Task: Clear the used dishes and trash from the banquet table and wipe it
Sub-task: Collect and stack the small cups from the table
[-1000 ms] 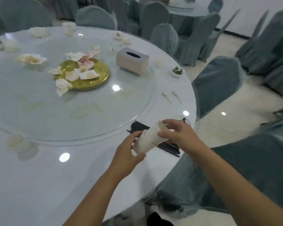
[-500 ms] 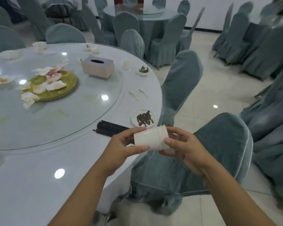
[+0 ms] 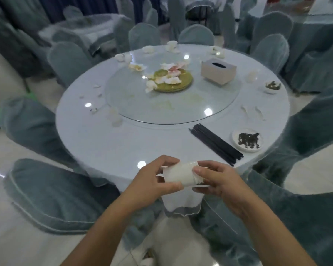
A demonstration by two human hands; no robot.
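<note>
While I hold the stack of paper cups (image 3: pixel 181 175) sideways at the near edge of the banquet table (image 3: pixel 123 143), my left hand (image 3: pixel 152 181) grips its base and my right hand (image 3: pixel 217 181) its rim end; the bundle of black chopsticks (image 3: pixel 215 144) lies beyond, nearer my right hand.

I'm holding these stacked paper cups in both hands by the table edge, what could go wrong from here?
The paper cups lie sideways between your left hand and right hand, so leftover liquid could spill. The black chopsticks reach the table edge; a sleeve might knock them off.
</note>
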